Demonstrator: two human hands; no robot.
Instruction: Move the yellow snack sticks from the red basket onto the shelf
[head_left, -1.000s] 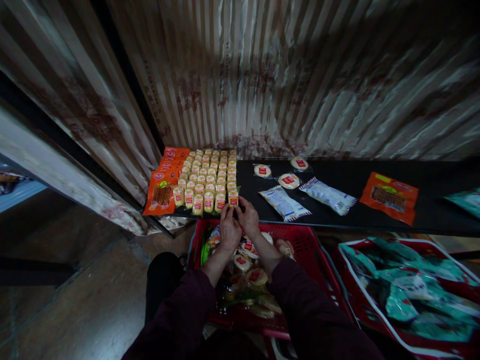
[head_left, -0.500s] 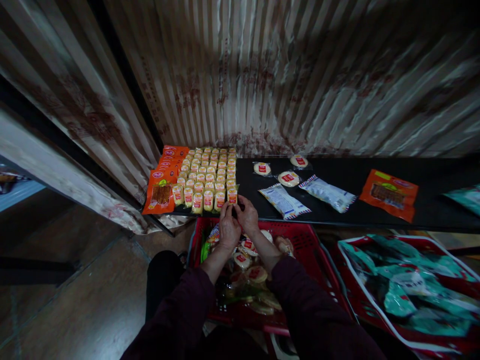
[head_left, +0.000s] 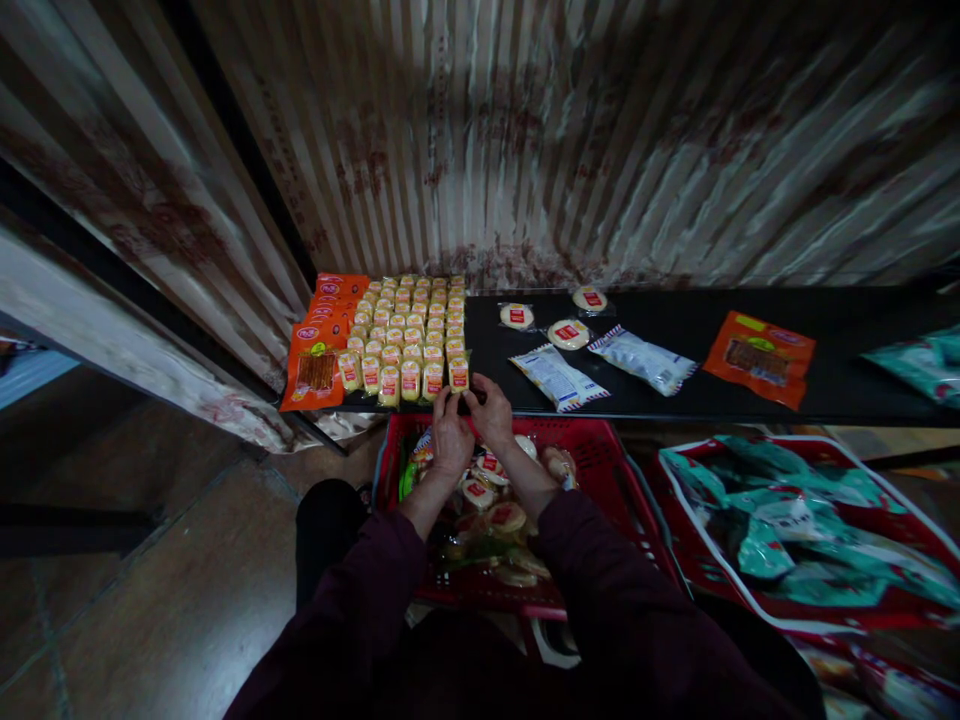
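Note:
My left hand [head_left: 450,436] and my right hand [head_left: 492,413] are together at the front edge of a black shelf [head_left: 750,400], fingertips touching just below the front row of small yellow snack packs [head_left: 409,335] with red labels. The fingers of both hands are curled in a pinch; what they hold is hidden between them. Below my wrists stands a red basket [head_left: 611,470] holding round cakes in clear wrap with red labels [head_left: 505,517].
Orange packets [head_left: 319,345] lie left of the yellow packs. On the shelf also lie round cakes [head_left: 568,333], two white bags [head_left: 559,378] and an orange packet [head_left: 757,358]. A red crate of teal bags [head_left: 787,540] sits on the right. A corrugated wall rises behind.
My hands have stayed together at the shelf edge; the view has shifted so everything sits slightly higher and further left in the frame.

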